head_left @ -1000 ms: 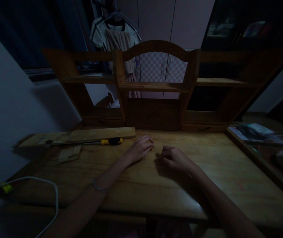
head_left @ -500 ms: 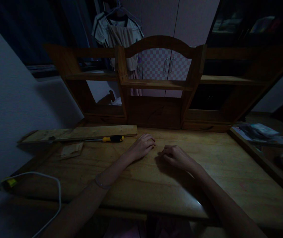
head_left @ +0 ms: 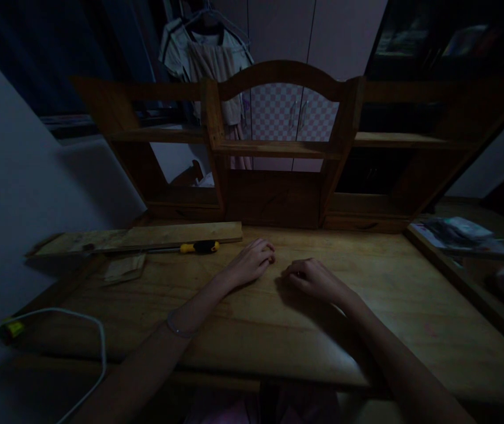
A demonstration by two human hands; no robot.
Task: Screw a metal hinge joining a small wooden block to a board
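Both of my hands rest on a wooden desk top [head_left: 243,318] in dim light. My left hand [head_left: 251,262] lies palm down near the desk's middle, fingers loosely curled, holding nothing. My right hand [head_left: 311,277] rests just to its right with fingers curled under; I cannot see anything in it. A thin bracelet [head_left: 176,330] circles my left wrist. A screwdriver with a yellow and black handle [head_left: 199,247] lies a hand's width to the left of my left hand.
A long wooden plank [head_left: 141,237] lies behind the screwdriver, a small flat piece [head_left: 122,269] in front of it. A wooden shelf hutch [head_left: 278,153] rises at the back. A white cable [head_left: 93,330] loops at the left edge. Papers [head_left: 455,232] lie on the right.
Only the view has shifted slightly; my hands stay resting in the same place on the desk.
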